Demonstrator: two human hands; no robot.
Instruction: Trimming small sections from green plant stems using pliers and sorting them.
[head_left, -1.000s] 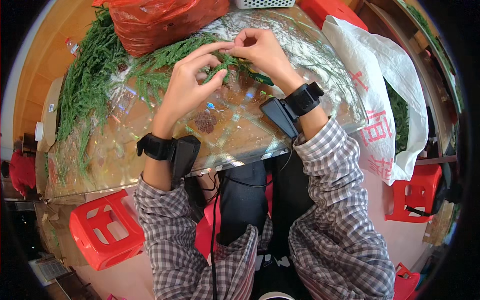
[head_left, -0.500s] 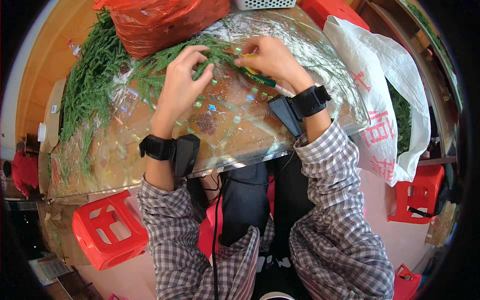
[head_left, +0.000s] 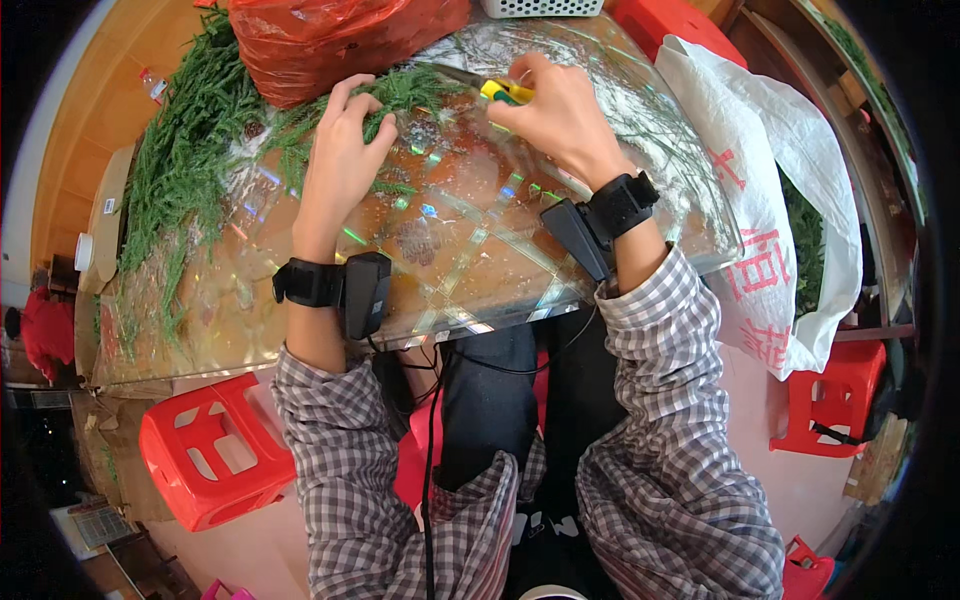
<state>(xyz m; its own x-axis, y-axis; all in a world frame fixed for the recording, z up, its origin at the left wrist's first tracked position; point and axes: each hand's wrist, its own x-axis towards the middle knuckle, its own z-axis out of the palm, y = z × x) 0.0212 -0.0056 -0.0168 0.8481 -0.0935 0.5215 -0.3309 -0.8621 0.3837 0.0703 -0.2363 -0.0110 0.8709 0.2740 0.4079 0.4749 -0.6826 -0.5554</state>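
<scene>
My left hand [head_left: 345,150] is curled around a green artificial pine sprig [head_left: 415,90], part of which shows between thumb and fingers. My right hand [head_left: 560,115] grips pliers [head_left: 505,92] with yellow and green handles. Their dark metal head points left, close to the far end of the sprig; whether the jaws touch it I cannot tell. Black straps with box-like devices circle both wrists. Below my left hand, a small green snippet [head_left: 395,188] lies on the transparent-covered tabletop [head_left: 420,290].
A heap of green branches [head_left: 190,150] covers the table's left side. A full red plastic bag [head_left: 340,45] and a white perforated basket [head_left: 540,8] stand at the back. To the right hangs a white woven sack [head_left: 740,180] with greenery inside. Red stools [head_left: 215,450] flank my legs.
The pliers have swung round in my right hand, so their head now points left at the greenery. My left hand has shifted slightly left and away. A snippet now shows on the table.
</scene>
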